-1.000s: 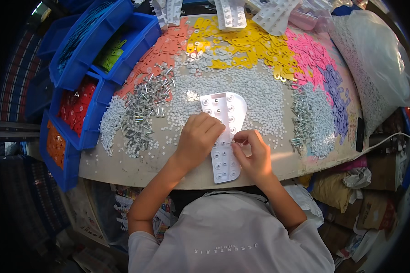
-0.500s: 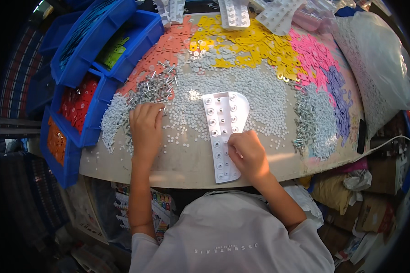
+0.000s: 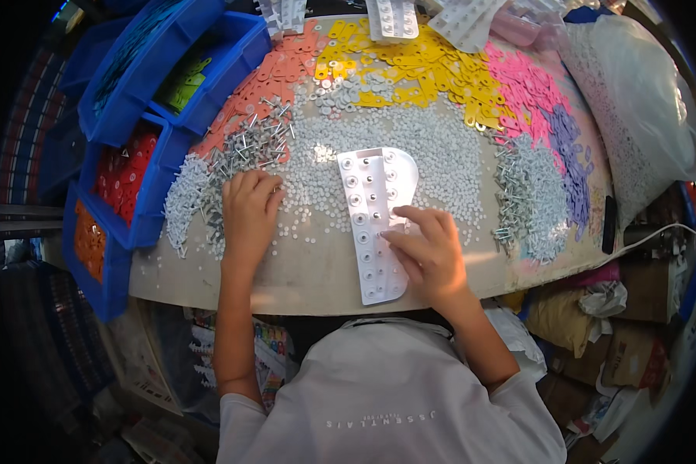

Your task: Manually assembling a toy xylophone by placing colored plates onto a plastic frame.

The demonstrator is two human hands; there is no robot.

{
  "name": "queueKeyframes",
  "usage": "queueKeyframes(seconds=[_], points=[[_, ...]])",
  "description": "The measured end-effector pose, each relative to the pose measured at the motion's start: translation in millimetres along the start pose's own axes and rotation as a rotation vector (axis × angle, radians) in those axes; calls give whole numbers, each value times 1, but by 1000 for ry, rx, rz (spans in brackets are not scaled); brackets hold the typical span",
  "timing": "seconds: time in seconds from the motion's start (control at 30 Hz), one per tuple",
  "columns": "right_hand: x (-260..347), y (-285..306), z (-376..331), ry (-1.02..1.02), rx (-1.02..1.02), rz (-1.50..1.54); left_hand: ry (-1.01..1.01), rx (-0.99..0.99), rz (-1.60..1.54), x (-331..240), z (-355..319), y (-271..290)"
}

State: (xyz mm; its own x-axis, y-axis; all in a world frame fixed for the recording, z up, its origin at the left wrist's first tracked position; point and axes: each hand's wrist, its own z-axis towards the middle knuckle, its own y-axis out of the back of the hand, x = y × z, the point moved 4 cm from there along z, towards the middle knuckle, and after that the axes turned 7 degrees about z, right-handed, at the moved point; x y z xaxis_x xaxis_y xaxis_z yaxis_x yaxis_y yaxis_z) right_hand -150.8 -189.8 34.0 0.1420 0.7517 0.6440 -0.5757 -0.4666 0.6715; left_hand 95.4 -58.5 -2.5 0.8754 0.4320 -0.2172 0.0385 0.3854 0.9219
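A white plastic tray (image 3: 374,263), long with one rounded side, lies on the table with rows of round seats. Small metal studs show along its middle channel. Over its right edge is my right hand (image 3: 439,251), thumb and fingers apart, fingertips touching or just above the tray. A tiny dark spot shows at one fingertip, too small to name. My left hand (image 3: 249,213) rests at the near edge of a heap of silver metal pins (image 3: 251,139), fingers curled in. Whatever they hold is hidden. Many small whitish discs (image 3: 313,166) lie between hand and tray.
Blue bins (image 3: 148,224) with coloured pieces stand at left. Coral, yellow (image 3: 433,69), pink and purple tabs (image 3: 568,170) spread along the far and right sides. White-headed pins (image 3: 545,224) are heaped at right, near a large translucent sack (image 3: 634,100). More white trays (image 3: 394,19) stand behind.
My right hand has opened its closed fingers and spread them over the tray. My left hand stays at the pin heap, nearly unmoved. The whole view has shifted slightly.
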Motion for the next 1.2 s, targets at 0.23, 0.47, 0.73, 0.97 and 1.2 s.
queueKeyframes(seconds=[0.23, 0.47, 0.73, 0.97, 1.2], points=[[-47, 72, -29, -287, -115, -305, 124, 30, -92, 4, -1, -4], [-79, 84, -60, -466, -100, -478, 140, 56, -45, 4, -2, -3], [-77, 80, -54, -347, -157, -485, 114, -55, -252, -28, -6, 22], [-51, 66, -46, -477, -253, -43, -158, 146, -647, -98, -26, 22], [-8, 18, -48, -433, -108, 343, -312, 146, -499, -120, -26, 10]])
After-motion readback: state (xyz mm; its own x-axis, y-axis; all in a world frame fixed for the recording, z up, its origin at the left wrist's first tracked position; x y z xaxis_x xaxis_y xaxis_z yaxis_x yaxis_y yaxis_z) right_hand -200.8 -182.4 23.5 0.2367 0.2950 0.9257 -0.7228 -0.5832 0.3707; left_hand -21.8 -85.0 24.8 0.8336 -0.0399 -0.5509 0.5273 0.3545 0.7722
